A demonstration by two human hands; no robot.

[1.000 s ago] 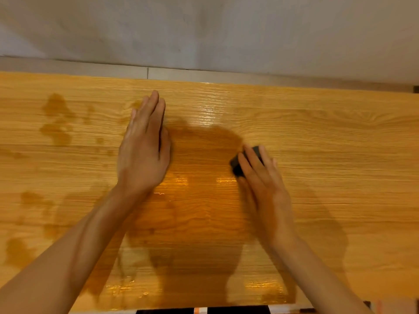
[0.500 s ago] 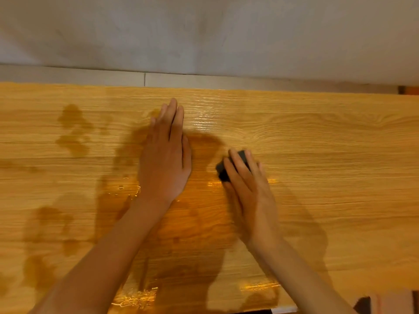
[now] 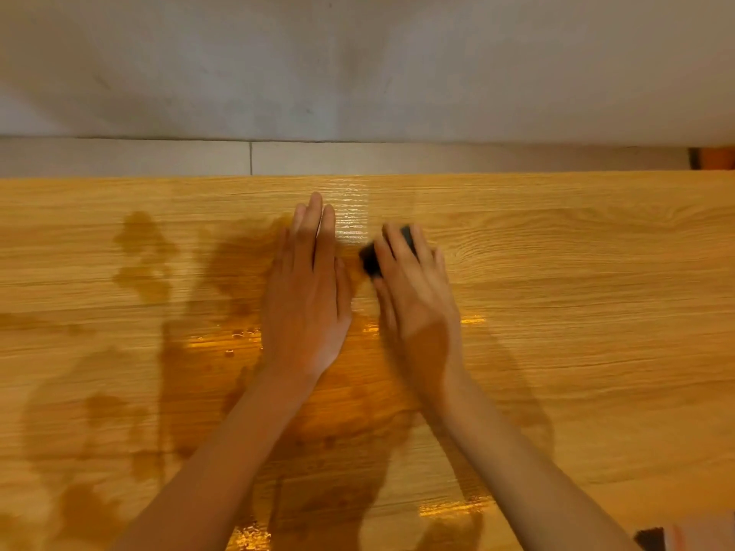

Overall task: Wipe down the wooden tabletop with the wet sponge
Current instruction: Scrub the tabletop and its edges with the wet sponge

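The wooden tabletop [image 3: 576,312] fills the lower two thirds of the head view, with dark wet patches across its left and middle. A small dark sponge [image 3: 372,260] lies on the wood near the table's far edge, mostly covered by my right hand [image 3: 417,296], whose fingers press down on it. My left hand [image 3: 308,288] rests flat on the wet wood just left of the sponge, fingers straight and together, holding nothing.
A pale tiled floor strip [image 3: 358,159] and a grey wall [image 3: 358,65] lie beyond the table's far edge. Wet blotches [image 3: 139,248] mark the left side. A dark and pinkish object [image 3: 676,538] shows at the bottom right corner.
Both hands have moved away from me toward the table's far edge, and the right hand has slid the sponge with it. The two hands now sit closer together.
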